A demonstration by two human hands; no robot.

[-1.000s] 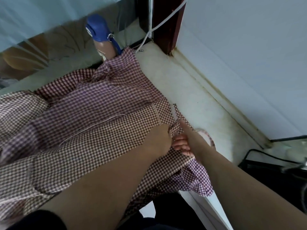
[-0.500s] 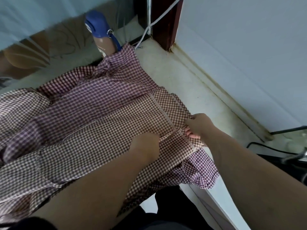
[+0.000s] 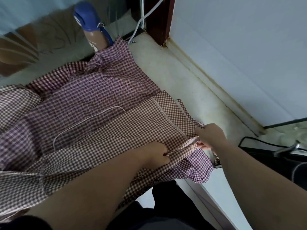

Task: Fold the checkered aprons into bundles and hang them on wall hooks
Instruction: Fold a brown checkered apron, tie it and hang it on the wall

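Note:
A brown-and-white checkered apron (image 3: 132, 130) lies spread across the pale counter (image 3: 179, 80), on top of a purple checkered apron (image 3: 86, 93) that reaches toward the back. My left hand (image 3: 156, 152) pinches a gathered fold of the brown apron near its right end. A little to the right, my right hand (image 3: 210, 136) grips the same apron's edge and strap. A ruffled purple corner (image 3: 197, 168) hangs over the counter's front edge below my right hand. No wall hooks are in view.
A brown bottle with a blue cap (image 3: 93, 30) stands at the back against the mirrored panel. A white cord (image 3: 141, 20) runs down beside a dark wooden post (image 3: 159, 19). The white wall (image 3: 240, 55) borders the counter on the right. A black appliance (image 3: 274, 155) sits at right.
My hands have drawn apart: the right hand moved right and back with the apron's edge, the left hand shifted nearer me, and the brown apron now lies stretched flatter.

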